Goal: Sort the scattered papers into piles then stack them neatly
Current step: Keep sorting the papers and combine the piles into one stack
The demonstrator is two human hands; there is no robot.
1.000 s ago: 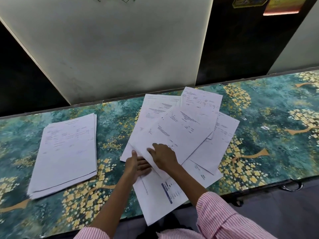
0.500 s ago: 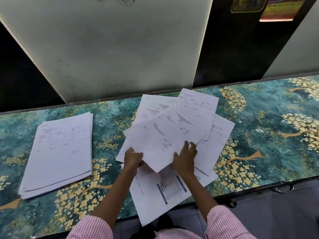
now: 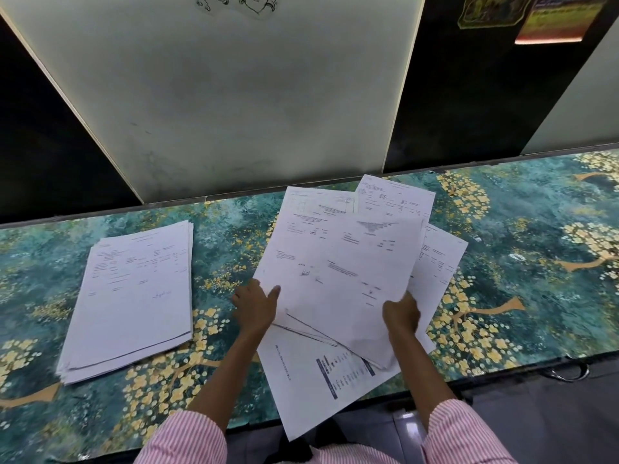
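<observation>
Both hands hold a few lifted sheets (image 3: 338, 272) above the scattered papers (image 3: 435, 259) at the table's centre. The left hand (image 3: 256, 308) grips the sheets' 9 o'clock edge, thumb on top, the other fingers hidden beneath. The right hand (image 3: 402, 314) is curled closed on the 5 o'clock edge.

Advice: keep both grips level, square the sheets' edges before carrying them, and lay them flush on the sorted pile (image 3: 134, 296) at 9 o'clock on the table (image 3: 536, 212). One sheet with a blue strip (image 3: 321, 380) overhangs the table's near edge at 6 o'clock; it could slide off.

Against the frame half a second ago, the sheets sit higher and squarer, and the right hand has shifted from flat and spread on the paper to gripping its edge.
</observation>
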